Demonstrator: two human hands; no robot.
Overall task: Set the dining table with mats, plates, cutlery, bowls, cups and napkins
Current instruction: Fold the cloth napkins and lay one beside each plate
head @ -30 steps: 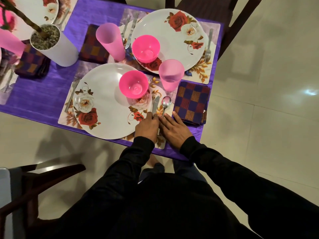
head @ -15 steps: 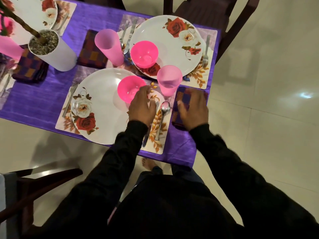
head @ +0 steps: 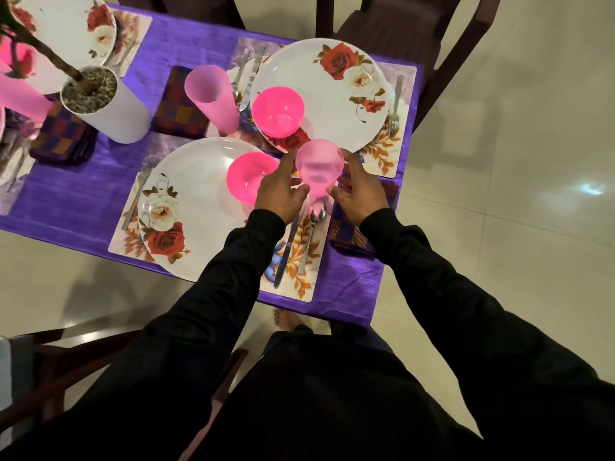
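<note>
Two bright pink bowls show nothing inside: the near bowl [head: 250,178] sits on the near plate [head: 199,207], the far bowl [head: 278,111] on the far plate [head: 332,91]. A white pot [head: 109,108] to the left is filled with gravel and holds a plant stem. The pale pink cup [head: 318,168] between the hands also looks empty, though its inside is blurred.

That cup stands at the top of the near mat [head: 293,277], just above the spoon [head: 311,234] and the knife [head: 283,257]. The left hand [head: 279,191] curls round the cup's left side, and the right hand [head: 361,193] curls round its right side, so both grip it. The right hand lies over the checked napkin [head: 352,234], which sits just beside the mat near the table's [head: 66,191] corner.

Counted in view: three flowered plates, one of them cut off at the top left; two bowls; two full cups, the other cup [head: 209,94] standing by the far plate, plus part of a third at the left edge; three checked napkins; two forks plainly seen, one left of the near plate and one right of the far plate.
</note>
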